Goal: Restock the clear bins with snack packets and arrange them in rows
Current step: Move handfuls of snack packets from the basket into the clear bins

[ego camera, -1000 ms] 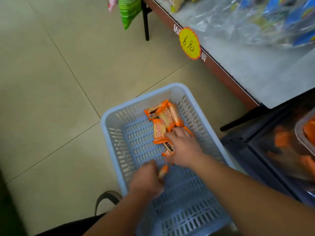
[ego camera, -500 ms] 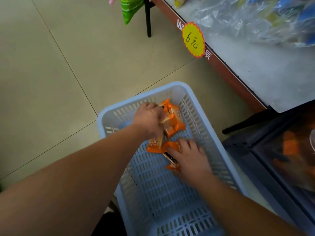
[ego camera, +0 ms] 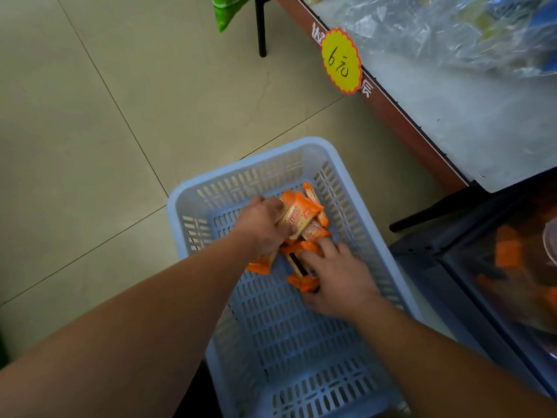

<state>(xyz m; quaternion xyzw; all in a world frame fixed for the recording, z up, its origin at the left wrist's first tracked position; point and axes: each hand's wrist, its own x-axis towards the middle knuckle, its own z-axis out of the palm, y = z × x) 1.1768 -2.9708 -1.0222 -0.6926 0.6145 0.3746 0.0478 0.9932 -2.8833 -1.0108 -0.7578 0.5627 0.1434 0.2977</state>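
Note:
A pale blue slotted basket stands on the floor below me. Several orange snack packets lie bunched at its far end. My left hand grips a small stack of these packets, one tilted up against its fingers. My right hand lies over more orange packets nearer to me, fingers curled onto them. At the right edge, a clear bin in a dark shelf frame shows blurred orange packets inside.
A display table with a brown edge and a yellow price tag runs along the upper right, with clear plastic bags on it. A green packet hangs by a black table leg. Tiled floor spreads to the left.
My left hand moved from the near side of the basket to the far end and took hold of packets there. My right hand stayed on the nearer packets.

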